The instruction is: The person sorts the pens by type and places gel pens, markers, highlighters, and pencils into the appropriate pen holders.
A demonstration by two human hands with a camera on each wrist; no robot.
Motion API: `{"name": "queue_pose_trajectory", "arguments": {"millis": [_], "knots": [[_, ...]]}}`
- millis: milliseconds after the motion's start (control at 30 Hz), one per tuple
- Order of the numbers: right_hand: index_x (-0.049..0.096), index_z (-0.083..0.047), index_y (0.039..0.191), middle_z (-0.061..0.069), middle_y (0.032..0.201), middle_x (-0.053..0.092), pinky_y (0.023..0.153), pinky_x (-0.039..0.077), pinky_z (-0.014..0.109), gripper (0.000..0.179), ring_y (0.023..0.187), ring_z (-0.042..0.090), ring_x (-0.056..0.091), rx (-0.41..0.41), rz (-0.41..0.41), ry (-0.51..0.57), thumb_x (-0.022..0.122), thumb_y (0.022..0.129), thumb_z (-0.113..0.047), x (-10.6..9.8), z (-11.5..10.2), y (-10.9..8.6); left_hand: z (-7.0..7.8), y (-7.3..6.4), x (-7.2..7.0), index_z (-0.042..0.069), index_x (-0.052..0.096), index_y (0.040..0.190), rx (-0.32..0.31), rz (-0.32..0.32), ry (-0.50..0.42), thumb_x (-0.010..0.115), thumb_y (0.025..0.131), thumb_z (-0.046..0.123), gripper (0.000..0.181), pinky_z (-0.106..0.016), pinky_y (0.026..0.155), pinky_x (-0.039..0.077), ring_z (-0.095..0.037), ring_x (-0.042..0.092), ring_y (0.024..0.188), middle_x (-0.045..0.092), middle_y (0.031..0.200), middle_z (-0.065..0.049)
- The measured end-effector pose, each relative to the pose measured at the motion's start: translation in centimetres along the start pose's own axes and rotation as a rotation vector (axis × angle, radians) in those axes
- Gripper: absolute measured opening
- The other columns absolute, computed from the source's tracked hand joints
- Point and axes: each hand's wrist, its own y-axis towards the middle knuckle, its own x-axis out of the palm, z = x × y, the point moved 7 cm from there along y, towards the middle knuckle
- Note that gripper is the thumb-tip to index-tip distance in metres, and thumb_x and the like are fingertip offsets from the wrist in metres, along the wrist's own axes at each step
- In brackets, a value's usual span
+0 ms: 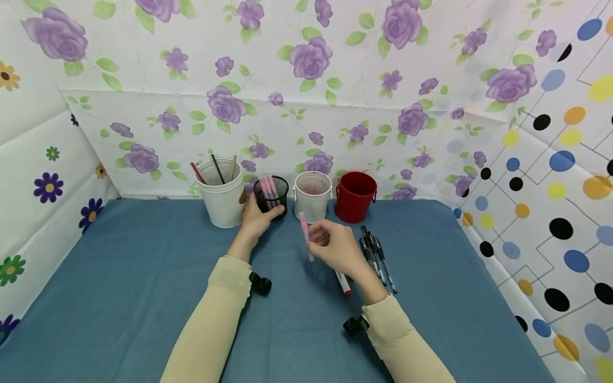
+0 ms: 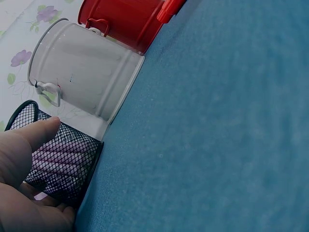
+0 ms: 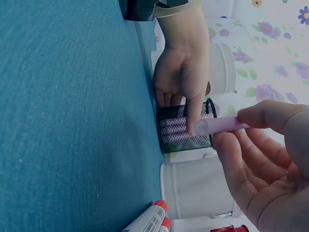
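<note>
Two hands are working near the centre of the frame. The left hand (image 1: pixel 256 217) is gripping a black mesh cup (image 1: pixel 281 201), its thumb lying along the near side and its fingers curling around the other, probably because so light a cup could tip or slide. The right hand (image 1: pixel 339 249) is pinching a pink pen (image 1: pixel 305 231) between thumb and fingertips, just in front of the small white bucket (image 1: pixel 313 206); this hold is leaving the pen's upper end free, seemingly for easy turning or aiming.

Inside the mesh cup, several pink pens (image 1: pixel 269 187) are standing close together and leaning on the wall. Left of centre, the large white bucket (image 1: pixel 223 206) is holding a few thin sticks (image 1: pixel 217 169), a dark one among them, leaning apart. The small white bucket is showing reddish marks inside, and the red bucket (image 1: pixel 355 206) to its right is showing nothing above its rim. All four containers are standing in a row along the back, which is presumably leaving the front cloth free for handling. Right of centre, black pens (image 1: pixel 375 260) are lying bunched beside a red-ended marker (image 1: pixel 343 283), partly hidden by the right hand.
</note>
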Motion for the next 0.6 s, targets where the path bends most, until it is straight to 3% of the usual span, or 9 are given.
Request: {"name": "queue_pose_trajectory", "arguments": {"millis": [267, 600], "knots": [[0.074, -0.012, 0.11, 0.001, 0.101, 0.077, 0.075, 0.062, 0.031, 0.017, 0.084, 0.014, 0.071, -0.037, 0.044, 0.093, 0.082, 0.095, -0.011, -0.58, -0.54, 0.08, -0.2, 0.15, -0.09, 0.012, 0.018, 0.17, -0.001, 0.002, -0.014, 0.08, 0.097, 0.029, 0.097, -0.05, 0.128, 0.025, -0.033, 0.024, 0.159, 0.025, 0.173, -0.016], [0.074, -0.012, 0.111, 0.003, 0.101, 0.076, 0.079, 0.062, 0.03, 0.019, 0.088, 0.015, 0.073, -0.035, 0.089, 0.132, 0.082, 0.094, -0.009, -0.85, -0.77, 0.07, -0.32, 0.32, -0.08, 0.012, 0.018, 0.17, -0.008, -0.002, 0.009, 0.08, 0.097, 0.031, 0.098, -0.05, 0.128, 0.025, -0.034, 0.025, 0.159, 0.026, 0.173, -0.017]]}}
